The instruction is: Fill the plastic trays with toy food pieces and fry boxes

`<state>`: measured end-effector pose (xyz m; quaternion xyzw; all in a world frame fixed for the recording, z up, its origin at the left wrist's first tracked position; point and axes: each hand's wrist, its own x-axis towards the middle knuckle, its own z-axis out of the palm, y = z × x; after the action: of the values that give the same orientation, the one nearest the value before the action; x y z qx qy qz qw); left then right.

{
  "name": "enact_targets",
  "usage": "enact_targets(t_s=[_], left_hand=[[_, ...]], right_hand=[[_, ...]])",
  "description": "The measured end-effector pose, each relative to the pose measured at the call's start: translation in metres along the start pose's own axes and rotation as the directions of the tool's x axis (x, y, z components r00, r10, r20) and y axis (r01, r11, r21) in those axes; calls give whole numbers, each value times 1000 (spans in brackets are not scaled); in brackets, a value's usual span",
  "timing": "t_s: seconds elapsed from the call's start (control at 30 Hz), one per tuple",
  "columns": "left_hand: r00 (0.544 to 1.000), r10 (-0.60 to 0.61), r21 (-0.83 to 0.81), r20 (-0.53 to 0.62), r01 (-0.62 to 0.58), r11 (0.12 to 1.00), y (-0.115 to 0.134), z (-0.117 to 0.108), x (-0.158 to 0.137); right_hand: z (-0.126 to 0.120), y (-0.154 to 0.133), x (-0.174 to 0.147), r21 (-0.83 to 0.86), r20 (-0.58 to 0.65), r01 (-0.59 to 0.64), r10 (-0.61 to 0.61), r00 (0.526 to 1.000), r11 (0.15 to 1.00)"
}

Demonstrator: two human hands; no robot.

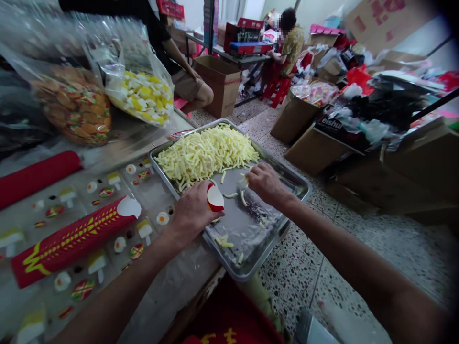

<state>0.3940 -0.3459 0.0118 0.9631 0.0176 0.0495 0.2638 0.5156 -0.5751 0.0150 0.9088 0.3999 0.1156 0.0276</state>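
Note:
A metal tray [247, 273] holds a heap of pale yellow fry-shaped strips [211, 150] at its far side, with a few loose strips scattered nearer me. My left hand [191, 205] grips a small red french fry carton [215, 197] over the tray's left part, its white inside facing up. To the right, my right hand [267, 181] is closed in a pinch just past the heap's near edge. Pale yellow fry strips show at its fingertips; how many is hidden. On the left of the table lies a long nested stack of red fry cartons [75, 239] with yellow markings.
Clear bags of orange-brown pieces [73, 102] and yellow-white pieces [145, 98] stand at the back left. Another red stack [36, 177] lies in front of them. Cardboard boxes [218, 83] and piled bags crowd the floor beyond. Two people sit in the background.

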Motion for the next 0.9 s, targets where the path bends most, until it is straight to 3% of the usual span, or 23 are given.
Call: enact_targets(t_s=[0.07, 0.13, 0.27, 0.33, 0.47, 0.5, 0.57, 0.67, 0.77, 0.83, 0.9], left_hand=[[1000, 25, -5, 12, -25, 1000, 5, 4, 3], [999, 53, -22, 6, -53, 998, 10, 10, 8], [994, 102, -51, -50, -104, 993, 15, 26, 11], [987, 122, -100, -106, -133, 986, 13, 34, 9], [973, 101, -258, -208, -154, 954, 2, 35, -8], [969, 85, -284, -231, -151, 947, -2, 32, -16], [953, 42, -305, -300, -138, 942, -12, 22, -35], [903, -3, -269, -430, -126, 955, -41, -3, -73], [827, -177, -266, -533, 35, 963, -82, -41, -127], [718, -378, -370, -584, 179, 912, -105, -69, -170], [618, -508, -470, -599, 242, 849, -123, -92, -210]], right_hand=[[-11, -3, 2, 122, -78, -104, 114, 990, 987], [-22, -17, 4, 263, -118, -122, 157, 980, 957], [-32, -58, 3, 333, -13, 31, -29, 1000, 942], [-29, -72, -2, 433, 24, 38, -54, 998, 900], [-18, -92, -9, 779, 53, -113, 115, 992, 617], [-18, -99, -8, 825, 47, -116, 138, 989, 553], [-21, -121, 2, 861, -17, -46, 118, 993, 506], [-38, -170, 28, 825, -175, 202, -101, 979, 528], [-57, -230, 53, 745, -371, 496, -340, 864, 447], [-64, -272, 64, 708, -484, 606, -376, 790, 362], [-64, -317, 70, 734, -515, 620, -368, 774, 277]])
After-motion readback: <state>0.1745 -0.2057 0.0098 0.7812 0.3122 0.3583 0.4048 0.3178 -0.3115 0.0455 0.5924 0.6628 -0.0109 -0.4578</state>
